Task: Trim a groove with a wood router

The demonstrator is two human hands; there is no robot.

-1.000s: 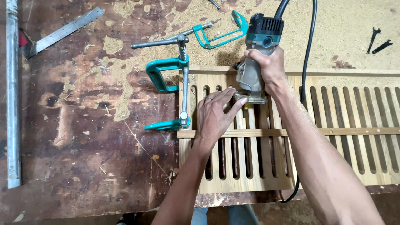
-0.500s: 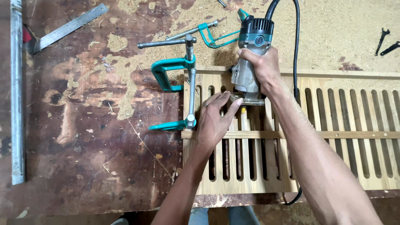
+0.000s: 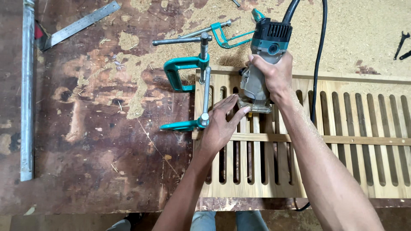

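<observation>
My right hand [image 3: 274,77] grips the body of a teal and grey electric trim router [image 3: 263,60] standing upright on a slotted wooden panel [image 3: 342,141]. Flat on the panel lies my left hand [image 3: 220,124], its fingertips against the router's base. A thin wooden strip [image 3: 364,140] runs across the slots as a guide. At the panel's left end, a teal clamp [image 3: 188,81] pins it to the workbench. The router's black cord [image 3: 317,55] trails away over the panel.
A second teal clamp [image 3: 229,36] lies in sawdust behind the router. A steel ruler [image 3: 79,25] and a long metal bar [image 3: 27,90] rest on the dark, worn bench [image 3: 94,141] at left. Two black wrenches [image 3: 401,45] lie far right.
The view has shifted slightly rightward across the frames. Both hands keep their hold, with the router at about the same place on the panel.
</observation>
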